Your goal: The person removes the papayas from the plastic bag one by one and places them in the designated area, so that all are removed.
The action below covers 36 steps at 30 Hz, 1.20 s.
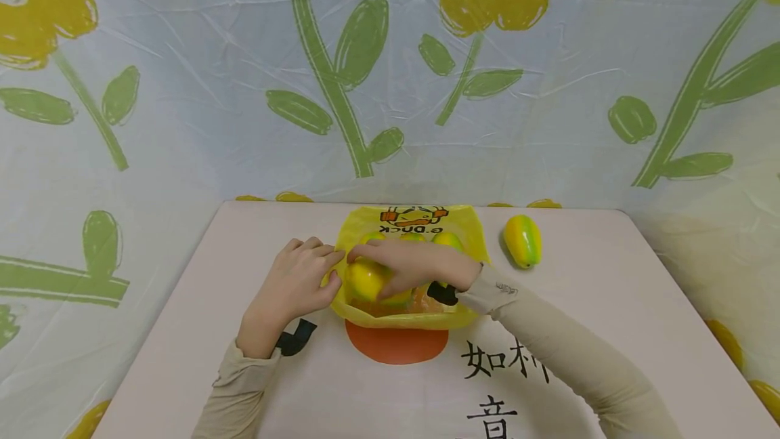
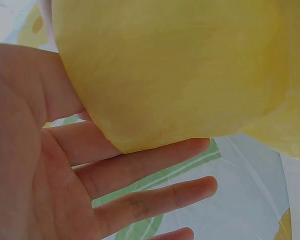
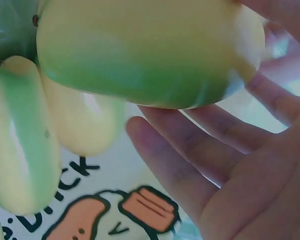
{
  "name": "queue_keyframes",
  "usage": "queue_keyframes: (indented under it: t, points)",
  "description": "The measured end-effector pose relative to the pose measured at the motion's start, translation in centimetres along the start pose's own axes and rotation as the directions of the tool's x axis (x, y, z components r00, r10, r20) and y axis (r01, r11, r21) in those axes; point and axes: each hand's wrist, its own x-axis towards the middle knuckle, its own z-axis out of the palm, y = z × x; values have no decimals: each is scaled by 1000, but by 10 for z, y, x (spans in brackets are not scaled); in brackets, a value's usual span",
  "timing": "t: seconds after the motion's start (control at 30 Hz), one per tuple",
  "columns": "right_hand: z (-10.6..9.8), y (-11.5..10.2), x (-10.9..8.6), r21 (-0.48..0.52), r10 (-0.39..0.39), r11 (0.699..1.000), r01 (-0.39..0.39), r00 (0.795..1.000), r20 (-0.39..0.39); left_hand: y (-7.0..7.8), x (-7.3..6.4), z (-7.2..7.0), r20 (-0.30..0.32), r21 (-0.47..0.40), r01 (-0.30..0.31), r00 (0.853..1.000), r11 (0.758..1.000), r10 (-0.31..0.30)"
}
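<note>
Glossy yellow-green skin fills the right hand (image 1: 414, 263), whose fingers and thumb hold a plump oval fruit (image 1: 365, 280) inside the mouth of a thin yellow bag (image 1: 408, 321). Its hard shine suggests moulded plastic: probably light, stiff and a little slippery, best taken round the broad middle. At the bag's left edge the left hand (image 1: 298, 276) is spread, fingers mostly straight; that limp film should fold easily. Just beyond the held fruit sit similar fruits (image 1: 447, 240), too covered to count surely. To the bag's right, a lone green-striped fruit (image 1: 523, 241) lies on the smooth pale table (image 1: 579, 276), before a creased, flower-printed sheet (image 1: 231, 120).
</note>
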Motion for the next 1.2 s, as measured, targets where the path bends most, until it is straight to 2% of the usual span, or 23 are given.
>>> queue_keyframes:
  t: [0.2, 0.47, 0.67, 0.87, 0.97, 1.07, 1.2]
  points:
    - [-12, 8, -14, 94, -76, 992, 88, 990, -121, 0, 0, 0, 5, 6, 0, 1000, 1000, 0]
    - [-24, 14, -38, 224, -56, 967, 119, 961, -269, 1, 1, -1, 9, 4, 2, 1000, 1000, -2]
    - [-24, 17, -52, 345, -35, 925, 162, 938, -345, 1, 1, -2, 18, 3, 8, 1000, 1000, -8]
    - [-22, 18, -67, 483, 24, 854, 194, 912, -410, 2, 1, -1, 17, 4, 11, 1000, 1000, -11]
    - [-21, 19, -74, 520, 37, 826, 217, 899, -436, 2, 0, -1, 14, 3, 9, 1000, 1000, -9]
    - [-20, 21, -80, 532, 48, 813, 237, 883, -467, 2, 1, -1, 16, 0, 10, 1000, 1000, -10]
    - [-16, 26, -89, 539, 75, 800, 265, 846, -528, 2, 1, -1, 24, 0, 13, 1000, 1000, -13]
